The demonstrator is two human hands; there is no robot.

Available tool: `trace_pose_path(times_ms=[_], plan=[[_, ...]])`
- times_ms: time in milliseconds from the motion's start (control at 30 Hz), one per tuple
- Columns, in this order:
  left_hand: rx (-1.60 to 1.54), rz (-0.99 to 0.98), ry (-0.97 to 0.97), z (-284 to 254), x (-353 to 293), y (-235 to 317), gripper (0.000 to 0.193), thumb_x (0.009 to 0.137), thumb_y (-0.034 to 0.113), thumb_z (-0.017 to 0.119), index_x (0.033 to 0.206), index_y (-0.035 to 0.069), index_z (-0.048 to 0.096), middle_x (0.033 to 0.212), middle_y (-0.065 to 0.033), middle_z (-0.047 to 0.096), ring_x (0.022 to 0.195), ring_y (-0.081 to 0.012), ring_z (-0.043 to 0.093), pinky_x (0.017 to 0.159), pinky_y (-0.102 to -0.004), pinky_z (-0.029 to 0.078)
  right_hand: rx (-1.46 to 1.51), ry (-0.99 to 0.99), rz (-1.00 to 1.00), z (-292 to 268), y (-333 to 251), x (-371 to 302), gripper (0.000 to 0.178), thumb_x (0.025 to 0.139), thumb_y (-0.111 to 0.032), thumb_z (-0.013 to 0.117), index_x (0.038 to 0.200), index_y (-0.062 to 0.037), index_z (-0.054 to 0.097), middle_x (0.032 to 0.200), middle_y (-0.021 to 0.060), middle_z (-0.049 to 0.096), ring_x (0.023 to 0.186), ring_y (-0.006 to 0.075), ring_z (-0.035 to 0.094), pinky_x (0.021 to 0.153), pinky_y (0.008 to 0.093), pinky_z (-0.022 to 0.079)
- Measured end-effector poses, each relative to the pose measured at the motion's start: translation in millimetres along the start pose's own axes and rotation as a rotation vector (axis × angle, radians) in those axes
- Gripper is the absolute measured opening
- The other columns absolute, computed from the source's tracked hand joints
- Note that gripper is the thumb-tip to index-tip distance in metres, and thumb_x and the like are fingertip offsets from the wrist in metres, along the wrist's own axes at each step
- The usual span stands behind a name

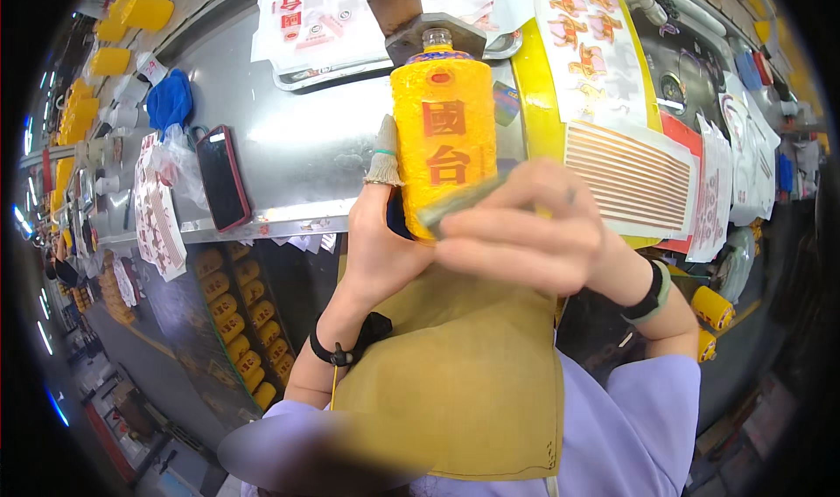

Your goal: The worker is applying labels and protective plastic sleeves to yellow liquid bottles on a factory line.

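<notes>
A yellow, rough-surfaced bottle [442, 103] with large red characters lies in front of me, its clear neck pointing away. Its neck end meets a dark angular block [468, 39] on a wooden piece. My left hand [385, 248] grips the bottle's near left side, one finger, in a whitish knitted finger sleeve [385, 157], stretched along it. My right hand [534, 234], smeared by motion, pinches a folded grey-green pad or cloth [459, 204] at the bottle's lower right face. Whether the pad touches the bottle is hard to tell.
On the metal bench [280, 160] lie a phone [222, 178], a blue cloth [170, 99] and a tray [328, 77] under printed sheets. Sticker sheets [577, 46] and a brown-striped sheet [630, 178] lie at right. A crate of yellow bottles [229, 326] stands below left.
</notes>
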State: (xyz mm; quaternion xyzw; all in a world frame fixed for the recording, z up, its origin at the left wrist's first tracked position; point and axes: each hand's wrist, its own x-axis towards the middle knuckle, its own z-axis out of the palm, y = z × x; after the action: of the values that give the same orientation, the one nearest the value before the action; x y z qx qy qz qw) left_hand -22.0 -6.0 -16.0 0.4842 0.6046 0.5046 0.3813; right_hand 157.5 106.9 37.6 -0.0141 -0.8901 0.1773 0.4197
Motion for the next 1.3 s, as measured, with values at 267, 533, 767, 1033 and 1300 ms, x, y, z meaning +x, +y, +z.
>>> trace_pose_path(times_ms=[267,533,767,1033,1300], plan=[[0.101,0.019,-0.136,-10.3,-1.3,1.1,0.132,0.067,0.013,0.099,0.164,-0.001,0.012,0.156,-0.0175,0.045,0.137,-0.0276,0.053,0.115,-0.0420,0.045,-0.571,0.027,0.008,-12.5,81.0,48.6,0.024,0.076,-0.007,0.074,0.100,-0.0096,0.071,0.093,0.0014,0.070,0.080,0.0232,0.059,0.071,0.0382,0.048],[0.442,0.357,-0.045,-18.8,23.2,26.2,0.110,0.065,0.053,0.090,0.153,0.002,0.048,0.158,-0.0281,0.034,0.138,-0.0444,0.044,0.111,-0.0489,0.042,-0.407,0.258,0.384,-19.1,64.3,15.6,0.030,0.079,0.006,0.079,0.107,-0.0050,0.073,0.094,0.0040,0.071,0.086,0.0242,0.066,0.078,0.0352,0.051],[0.820,0.240,-0.090,0.3,29.3,63.1,0.092,0.071,0.061,0.084,0.146,0.014,0.061,0.147,-0.0288,0.043,0.130,-0.0459,0.051,0.106,-0.0493,0.048,-0.278,0.365,0.593,-14.1,56.0,2.9,0.028,0.086,0.004,0.077,0.112,-0.0033,0.070,0.098,0.0062,0.070,0.084,0.0161,0.067,0.074,0.0278,0.053],[0.767,0.410,0.127,5.1,28.5,44.0,0.076,0.076,0.043,0.087,0.135,0.001,0.067,0.143,-0.0371,0.052,0.112,-0.0470,0.067,0.093,-0.0441,0.057,-0.284,0.363,0.581,-19.2,51.7,7.0,0.027,0.088,0.001,0.078,0.114,-0.0031,0.070,0.099,0.0074,0.071,0.083,0.0164,0.068,0.075,0.0277,0.054],[0.361,0.240,0.116,-25.9,18.6,17.3,0.059,0.104,0.038,0.059,0.134,-0.013,0.060,0.141,-0.0319,0.058,0.118,-0.0400,0.068,0.098,-0.0412,0.056,-0.355,-0.132,0.023,-5.1,27.4,14.1,0.030,0.071,-0.013,0.076,0.101,-0.0150,0.077,0.109,-0.0007,0.074,0.088,0.0174,0.062,0.074,0.0321,0.048]])
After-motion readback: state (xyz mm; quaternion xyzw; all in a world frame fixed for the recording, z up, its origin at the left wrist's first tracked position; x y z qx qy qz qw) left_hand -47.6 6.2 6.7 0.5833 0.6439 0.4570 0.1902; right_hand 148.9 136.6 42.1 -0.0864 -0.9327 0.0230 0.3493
